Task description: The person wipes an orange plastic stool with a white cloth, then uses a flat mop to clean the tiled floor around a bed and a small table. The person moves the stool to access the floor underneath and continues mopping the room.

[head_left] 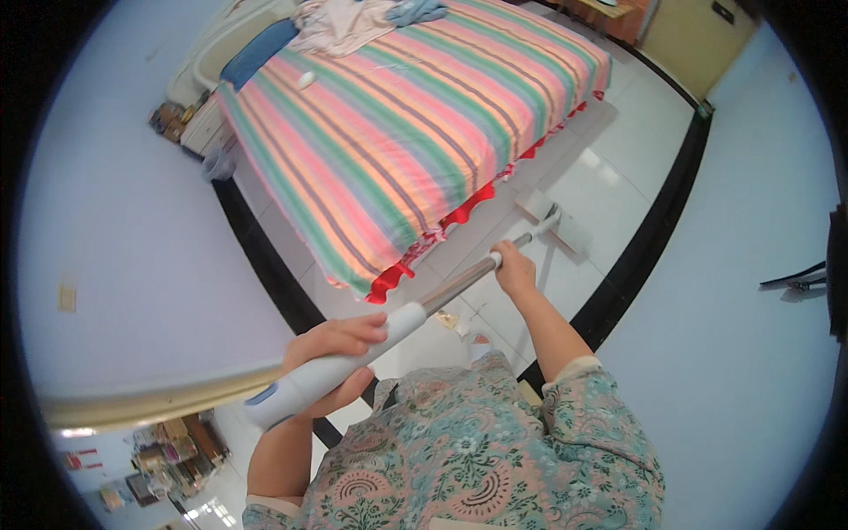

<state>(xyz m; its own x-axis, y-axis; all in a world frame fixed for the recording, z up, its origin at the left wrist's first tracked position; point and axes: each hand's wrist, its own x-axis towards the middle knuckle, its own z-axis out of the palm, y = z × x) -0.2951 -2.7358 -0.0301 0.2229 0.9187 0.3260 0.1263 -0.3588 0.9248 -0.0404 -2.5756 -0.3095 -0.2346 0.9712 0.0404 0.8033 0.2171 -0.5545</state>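
Note:
A flat mop (455, 287) with a thick white grip and a silver pole slants from the lower left up to the right. My left hand (331, 340) wraps round the white grip near its top end. Farther along, my right hand (515, 269) is closed round the pole by a white collar. The pale rectangular mop head (572, 231) lies on the light tiled floor (618, 190), just right of the bed. A slippered foot (480, 344) shows below the pole, and beside it a small yellowish scrap (452, 323) lies on the floor.
A bed (415, 132) with a striped cover and red frill stands ahead. Left of it are a white bedside cabinet (205, 125) and a wastebasket (217, 165). Black skirting (640, 269) edges the right wall. Cluttered shelves (177, 455) show through an opening at lower left.

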